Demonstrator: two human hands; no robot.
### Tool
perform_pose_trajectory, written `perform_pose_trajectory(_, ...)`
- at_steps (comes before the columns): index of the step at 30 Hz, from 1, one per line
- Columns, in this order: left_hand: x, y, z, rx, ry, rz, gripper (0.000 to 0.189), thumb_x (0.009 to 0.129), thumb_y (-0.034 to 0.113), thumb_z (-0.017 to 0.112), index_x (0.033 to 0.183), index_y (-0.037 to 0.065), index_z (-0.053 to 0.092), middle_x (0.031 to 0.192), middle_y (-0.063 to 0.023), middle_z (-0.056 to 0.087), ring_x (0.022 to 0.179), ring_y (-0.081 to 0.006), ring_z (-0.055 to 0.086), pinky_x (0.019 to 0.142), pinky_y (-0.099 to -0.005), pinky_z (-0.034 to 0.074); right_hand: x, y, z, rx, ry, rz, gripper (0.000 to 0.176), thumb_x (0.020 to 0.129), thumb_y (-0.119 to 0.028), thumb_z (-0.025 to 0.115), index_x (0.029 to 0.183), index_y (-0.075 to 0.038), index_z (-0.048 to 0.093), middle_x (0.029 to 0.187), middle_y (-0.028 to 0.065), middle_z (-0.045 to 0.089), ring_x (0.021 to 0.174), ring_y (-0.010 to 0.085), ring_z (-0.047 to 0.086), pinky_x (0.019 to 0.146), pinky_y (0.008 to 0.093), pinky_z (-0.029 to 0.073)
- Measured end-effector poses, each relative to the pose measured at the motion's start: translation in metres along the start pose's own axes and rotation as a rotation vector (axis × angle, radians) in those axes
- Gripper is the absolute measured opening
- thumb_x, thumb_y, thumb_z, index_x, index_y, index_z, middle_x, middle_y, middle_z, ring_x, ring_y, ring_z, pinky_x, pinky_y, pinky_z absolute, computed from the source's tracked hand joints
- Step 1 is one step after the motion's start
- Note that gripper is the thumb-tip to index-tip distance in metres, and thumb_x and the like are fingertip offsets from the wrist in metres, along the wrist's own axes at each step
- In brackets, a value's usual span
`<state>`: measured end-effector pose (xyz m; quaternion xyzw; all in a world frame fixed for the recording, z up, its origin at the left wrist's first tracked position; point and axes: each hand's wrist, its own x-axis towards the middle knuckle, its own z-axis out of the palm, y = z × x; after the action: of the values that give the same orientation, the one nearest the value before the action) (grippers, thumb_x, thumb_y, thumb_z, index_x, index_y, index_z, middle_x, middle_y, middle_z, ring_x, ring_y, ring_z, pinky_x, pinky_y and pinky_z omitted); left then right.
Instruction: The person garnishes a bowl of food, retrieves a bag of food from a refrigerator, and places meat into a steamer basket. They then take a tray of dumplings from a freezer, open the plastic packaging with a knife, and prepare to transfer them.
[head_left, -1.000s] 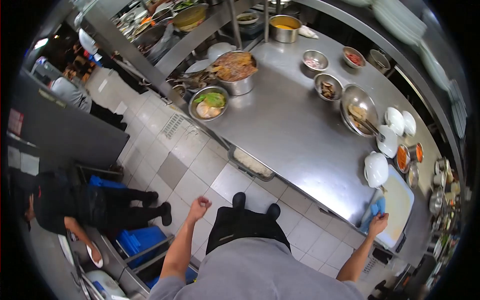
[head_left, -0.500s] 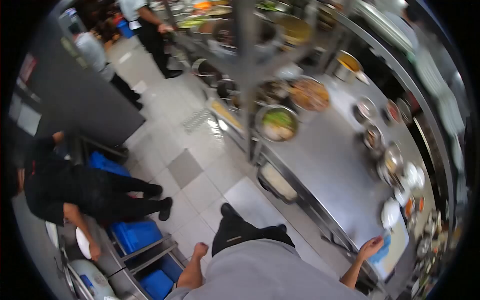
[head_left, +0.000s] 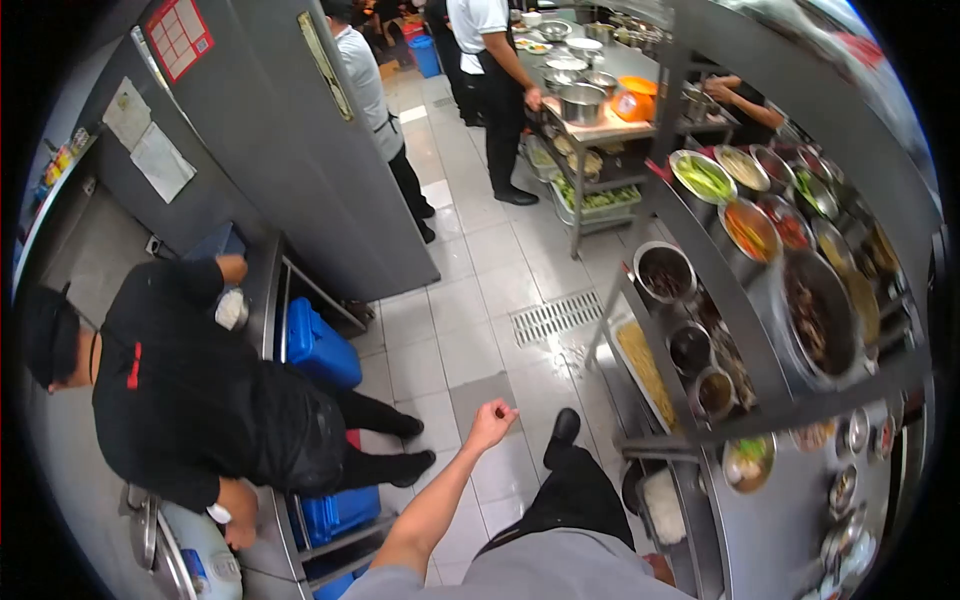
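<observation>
My left hand (head_left: 491, 425) is stretched forward over the tiled floor, its fingers curled closed. A small dark spot shows at the fingers, too small to make out. Only a sliver of my right hand (head_left: 660, 569) shows at my right side, by the steel counter (head_left: 745, 535); its fingers are hidden. Near it, a tub of white food (head_left: 663, 507) sits on the lower shelf. On the counter stands a bowl with green and pale food (head_left: 748, 462).
A person in black (head_left: 190, 380) works at the left counter above blue bins (head_left: 322, 345). A grey door panel (head_left: 290, 150) and a person in a white shirt (head_left: 490, 70) are ahead. A metal rack (head_left: 690, 250) with food pots stands right; a drain grate (head_left: 557, 317) lies in the floor.
The view has swung left and moved forward along the aisle. My left hand has reached forward. My right hand, earlier near a blue cloth over the counter, is now low beside my body.
</observation>
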<state>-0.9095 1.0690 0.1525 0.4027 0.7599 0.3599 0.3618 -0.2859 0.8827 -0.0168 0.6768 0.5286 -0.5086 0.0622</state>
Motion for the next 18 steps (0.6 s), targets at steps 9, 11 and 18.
perform_pose_trajectory(9,0.149,0.043,-0.153,-0.134,0.376,0.058,0.013,0.088,0.012,0.069,0.095,0.002,0.065,0.088,-0.0039,0.066,0.083,-0.0129,0.061,0.070,-0.0294,0.052,0.314,-0.215,-0.003,-0.683,-0.245,-0.112,0.023,0.076,-0.023,0.073,0.087,-0.003,0.073,0.094,0.0172,0.072,0.083,0.0333,0.070,0.076,0.0416,0.056)
perform_pose_trajectory(11,0.165,0.042,-0.182,-0.175,0.486,0.001,0.012,0.089,0.011,0.068,0.096,0.002,0.065,0.088,-0.0042,0.066,0.085,-0.0133,0.061,0.072,-0.0291,0.051,0.417,-0.321,-0.002,-0.597,-0.109,-0.270,0.025,0.075,-0.025,0.068,0.085,-0.003,0.072,0.087,0.0199,0.070,0.081,0.0358,0.069,0.074,0.0440,0.055)
perform_pose_trajectory(18,0.243,0.039,-0.270,-0.378,0.774,-0.087,0.023,0.088,0.008,0.068,0.108,0.002,0.059,0.099,-0.0056,0.064,0.089,-0.0133,0.059,0.076,-0.0291,0.050,0.491,-0.897,-0.105,-0.028,0.146,-0.781,0.023,0.083,-0.017,0.065,0.097,0.001,0.067,0.085,0.0151,0.071,0.076,0.0230,0.067,0.073,0.0353,0.053)
